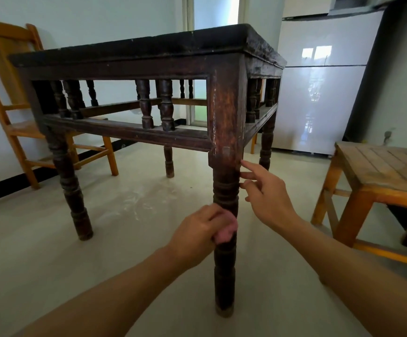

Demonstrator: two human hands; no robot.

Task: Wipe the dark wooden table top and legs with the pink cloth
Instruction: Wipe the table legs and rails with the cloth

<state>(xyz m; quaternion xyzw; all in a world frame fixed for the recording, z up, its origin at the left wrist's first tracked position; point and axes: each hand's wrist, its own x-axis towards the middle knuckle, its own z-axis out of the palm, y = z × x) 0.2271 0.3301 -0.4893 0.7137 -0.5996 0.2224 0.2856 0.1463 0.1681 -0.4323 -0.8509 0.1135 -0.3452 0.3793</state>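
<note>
The dark wooden table (134, 58) stands in front of me, seen from low down, with turned legs and spindle rails. Its nearest leg (224, 268) rises in the middle of the view. My left hand (198, 229) presses the bunched pink cloth (225, 233) against the left side of this leg, about halfway up the turned part. Only a small piece of the cloth shows past the fingers. My right hand (265, 194) is to the right of the leg with its fingers apart, fingertips at or close to the leg's edge, holding nothing.
A light wooden chair (10, 127) stands behind the table on the left by the wall. A light wooden stool or low table (377, 176) is close on the right. A white fridge (319, 93) stands at the back right. Pale floor lies all around the legs.
</note>
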